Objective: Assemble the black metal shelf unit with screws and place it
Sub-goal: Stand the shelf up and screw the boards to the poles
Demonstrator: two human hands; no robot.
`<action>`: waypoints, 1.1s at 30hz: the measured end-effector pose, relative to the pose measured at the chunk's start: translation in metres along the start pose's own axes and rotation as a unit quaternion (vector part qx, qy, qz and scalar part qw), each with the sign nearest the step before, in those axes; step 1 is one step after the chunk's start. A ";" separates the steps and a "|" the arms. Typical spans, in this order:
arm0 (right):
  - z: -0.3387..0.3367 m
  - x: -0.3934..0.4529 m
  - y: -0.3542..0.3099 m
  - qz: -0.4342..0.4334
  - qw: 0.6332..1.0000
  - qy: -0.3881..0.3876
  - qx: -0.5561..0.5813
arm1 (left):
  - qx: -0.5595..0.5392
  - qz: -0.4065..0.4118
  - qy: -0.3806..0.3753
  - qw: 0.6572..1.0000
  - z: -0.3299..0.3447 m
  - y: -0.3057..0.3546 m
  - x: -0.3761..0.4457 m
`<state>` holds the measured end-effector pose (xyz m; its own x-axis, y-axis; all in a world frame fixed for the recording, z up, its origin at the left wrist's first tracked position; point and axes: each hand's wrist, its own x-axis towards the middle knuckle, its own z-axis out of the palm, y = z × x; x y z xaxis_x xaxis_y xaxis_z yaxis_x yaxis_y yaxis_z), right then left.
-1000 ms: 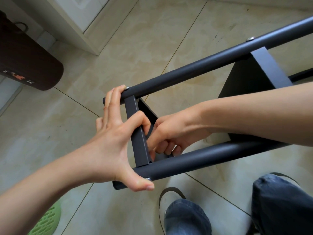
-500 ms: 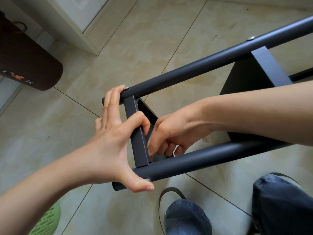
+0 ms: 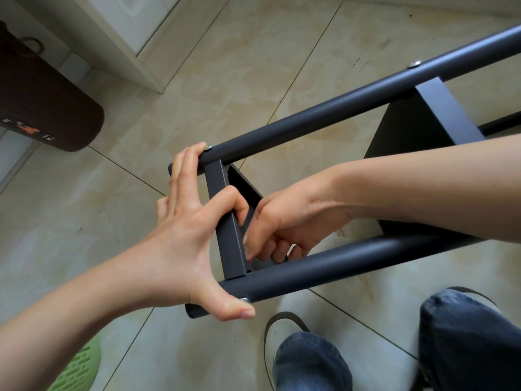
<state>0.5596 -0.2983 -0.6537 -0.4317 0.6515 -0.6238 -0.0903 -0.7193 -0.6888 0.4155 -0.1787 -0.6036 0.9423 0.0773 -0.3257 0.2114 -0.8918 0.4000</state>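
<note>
The black metal shelf unit (image 3: 324, 119) lies on its side over the tiled floor, with two round tubes running up to the right. A flat shelf panel (image 3: 228, 241) joins them at the near end, and a second panel (image 3: 408, 131) sits farther along. My left hand (image 3: 183, 235) spans that end: fingers lie on the upper tube by a screw (image 3: 208, 147), the index finger curls round the panel edge, and the thumb presses the lower tube at another screw (image 3: 244, 299). My right hand (image 3: 284, 218) reaches between the tubes, fingers curled on something small and mostly hidden at the panel's inner corner.
A dark brown rounded object (image 3: 48, 108) stands at the left. A white door frame (image 3: 135, 38) lies at the top left. A green perforated slipper (image 3: 76, 368) shows at the bottom left, and my knees in jeans (image 3: 310, 359) are under the lower tube.
My right hand's fingers shift slightly at the inner corner. My left hand and the shelf unit stay where they were.
</note>
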 end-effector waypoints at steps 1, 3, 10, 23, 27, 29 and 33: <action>-0.001 0.000 0.001 -0.002 1.000 -0.002 0.005 | 0.001 0.000 0.001 1.000 0.000 0.001 0.000; -0.001 0.000 0.002 -0.006 1.000 0.003 0.007 | 0.000 0.002 0.004 1.000 -0.001 0.002 0.001; 0.002 -0.001 0.001 -0.011 0.999 0.043 -0.017 | 0.000 0.002 -0.002 1.000 0.000 0.000 0.000; -0.001 -0.001 0.002 -0.022 1.000 0.008 0.005 | -0.003 -0.001 -0.006 1.000 0.000 0.000 0.000; -0.001 0.000 0.003 -0.025 0.999 0.037 -0.012 | -0.005 -0.001 -0.006 1.000 0.000 0.001 0.001; 0.000 0.001 0.003 -0.022 0.998 0.050 -0.024 | -0.002 0.001 -0.004 1.000 0.000 0.001 0.001; 0.003 0.003 0.003 -0.003 0.997 0.060 -0.046 | -0.003 0.001 -0.003 1.000 0.000 0.000 0.001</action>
<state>0.5552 -0.2993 -0.6560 -0.3206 0.6839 -0.6554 -0.0074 -0.6937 -0.7202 0.4160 -0.1789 -0.6038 0.9412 0.0721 -0.3300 0.2107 -0.8889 0.4069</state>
